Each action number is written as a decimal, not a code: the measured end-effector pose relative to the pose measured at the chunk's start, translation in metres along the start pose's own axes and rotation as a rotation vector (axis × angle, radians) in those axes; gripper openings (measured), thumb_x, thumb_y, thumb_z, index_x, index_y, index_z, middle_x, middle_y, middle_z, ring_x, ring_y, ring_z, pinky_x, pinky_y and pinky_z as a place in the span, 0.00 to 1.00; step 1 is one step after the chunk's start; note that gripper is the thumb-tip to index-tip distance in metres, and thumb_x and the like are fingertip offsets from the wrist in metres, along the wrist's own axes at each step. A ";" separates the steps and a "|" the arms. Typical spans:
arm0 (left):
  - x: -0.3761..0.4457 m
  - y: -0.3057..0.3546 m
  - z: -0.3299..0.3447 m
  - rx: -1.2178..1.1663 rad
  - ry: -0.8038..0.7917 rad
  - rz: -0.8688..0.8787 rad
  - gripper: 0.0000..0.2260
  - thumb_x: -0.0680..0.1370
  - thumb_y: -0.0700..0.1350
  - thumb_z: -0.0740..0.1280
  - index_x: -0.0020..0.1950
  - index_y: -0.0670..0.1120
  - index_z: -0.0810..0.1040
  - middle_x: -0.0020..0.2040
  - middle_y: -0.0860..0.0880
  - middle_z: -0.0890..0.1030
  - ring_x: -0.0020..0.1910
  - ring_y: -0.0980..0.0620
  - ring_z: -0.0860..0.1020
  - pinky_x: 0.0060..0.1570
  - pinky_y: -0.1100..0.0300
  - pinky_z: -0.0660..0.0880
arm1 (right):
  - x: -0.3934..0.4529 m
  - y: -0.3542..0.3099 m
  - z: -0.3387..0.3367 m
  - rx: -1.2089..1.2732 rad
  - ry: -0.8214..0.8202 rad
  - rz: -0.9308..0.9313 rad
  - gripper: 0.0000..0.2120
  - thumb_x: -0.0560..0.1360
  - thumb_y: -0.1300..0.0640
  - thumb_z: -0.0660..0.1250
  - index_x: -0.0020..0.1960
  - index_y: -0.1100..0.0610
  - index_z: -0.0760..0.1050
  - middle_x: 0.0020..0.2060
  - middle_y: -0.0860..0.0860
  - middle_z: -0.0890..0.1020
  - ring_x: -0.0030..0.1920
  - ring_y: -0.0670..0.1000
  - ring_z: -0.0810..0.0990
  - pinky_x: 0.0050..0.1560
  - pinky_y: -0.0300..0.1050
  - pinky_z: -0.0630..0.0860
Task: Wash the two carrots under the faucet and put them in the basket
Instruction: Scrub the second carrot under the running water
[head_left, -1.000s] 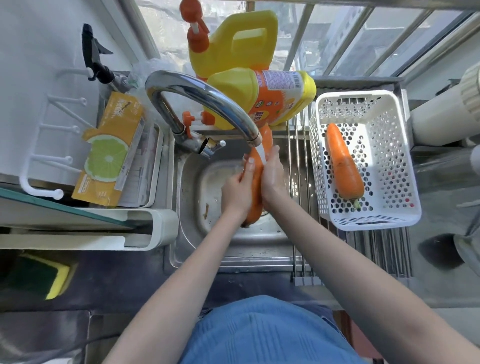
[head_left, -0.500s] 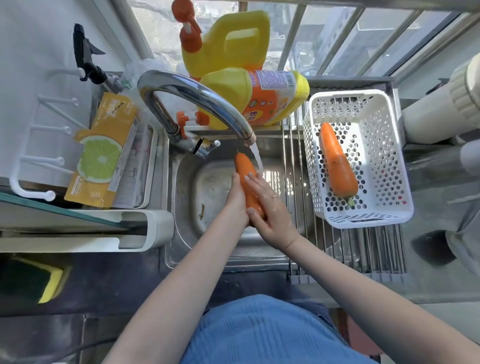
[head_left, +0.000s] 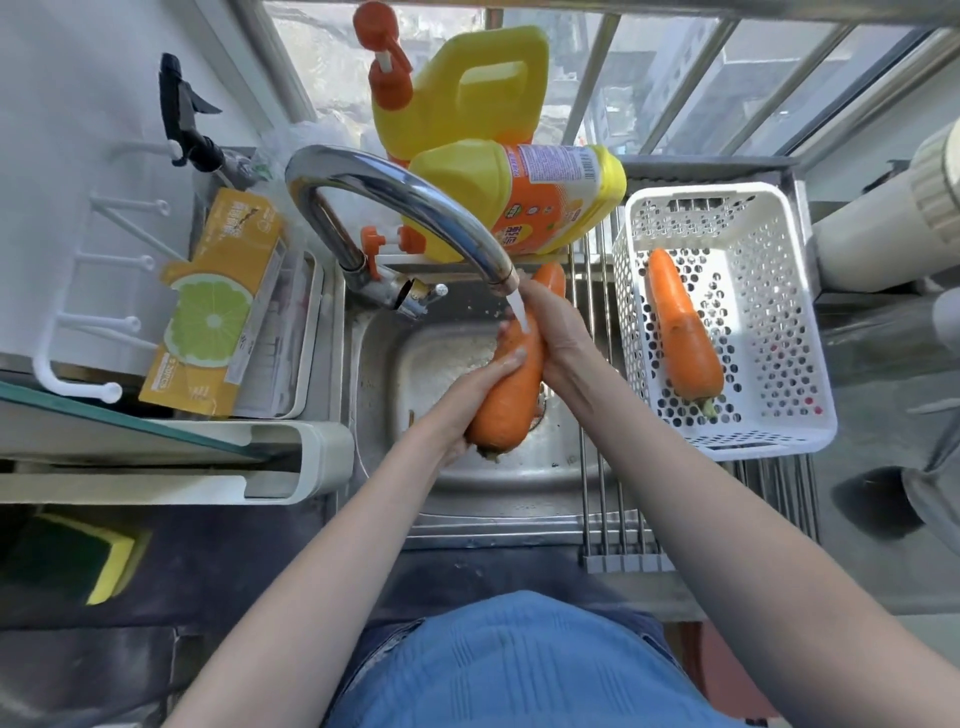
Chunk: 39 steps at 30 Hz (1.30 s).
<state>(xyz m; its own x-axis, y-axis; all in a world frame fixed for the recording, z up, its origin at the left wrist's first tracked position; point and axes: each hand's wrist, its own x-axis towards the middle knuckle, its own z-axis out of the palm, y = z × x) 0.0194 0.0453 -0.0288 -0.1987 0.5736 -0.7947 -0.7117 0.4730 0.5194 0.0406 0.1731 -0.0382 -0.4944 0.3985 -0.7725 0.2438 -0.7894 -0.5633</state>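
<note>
A: Report the position of the carrot being washed.
B: The carrot is over the stainless sink, tilted, thick end toward the person and narrow tip pointing to the window. Water from the chrome faucet strikes its upper half.

A: State of the hands?
B: The left hand grips the thick lower part, fingers curled across the top surface. The right hand wraps the upper part from the right side; its fingers appear curled round the carrot, though the water stream partly hides them.

A: Location of the second carrot?
B: The second carrot lies inside the white perforated basket, stem end toward the person. The basket rests on the roll-up drying rack, just right of the sink.

A: Adjacent items?
B: Two yellow detergent bottles stand behind the faucet.
</note>
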 end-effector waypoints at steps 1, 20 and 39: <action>-0.002 -0.004 -0.003 -0.081 -0.038 -0.052 0.17 0.73 0.54 0.69 0.57 0.48 0.76 0.53 0.42 0.83 0.49 0.43 0.83 0.50 0.44 0.80 | 0.001 -0.003 0.005 0.042 0.001 -0.004 0.15 0.70 0.48 0.73 0.45 0.57 0.74 0.28 0.52 0.75 0.22 0.50 0.74 0.24 0.40 0.73; 0.016 -0.016 0.004 0.730 0.449 0.138 0.25 0.63 0.45 0.79 0.54 0.46 0.71 0.48 0.48 0.78 0.43 0.47 0.76 0.34 0.60 0.68 | -0.003 -0.009 0.007 -0.505 0.511 -0.560 0.20 0.82 0.58 0.54 0.38 0.60 0.79 0.31 0.50 0.79 0.27 0.40 0.75 0.29 0.27 0.66; 0.003 -0.059 -0.051 0.101 0.295 -0.031 0.30 0.63 0.36 0.78 0.63 0.45 0.73 0.55 0.44 0.80 0.53 0.45 0.79 0.50 0.52 0.78 | -0.004 -0.027 0.040 -0.988 -0.210 0.007 0.18 0.80 0.57 0.62 0.69 0.62 0.69 0.64 0.59 0.77 0.62 0.60 0.77 0.48 0.53 0.78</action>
<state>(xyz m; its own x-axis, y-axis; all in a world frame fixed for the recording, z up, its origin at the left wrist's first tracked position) 0.0263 -0.0147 -0.0778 -0.3753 0.3463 -0.8598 -0.6527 0.5599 0.5104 0.0022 0.1744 -0.0083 -0.6041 0.2296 -0.7631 0.7821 -0.0130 -0.6230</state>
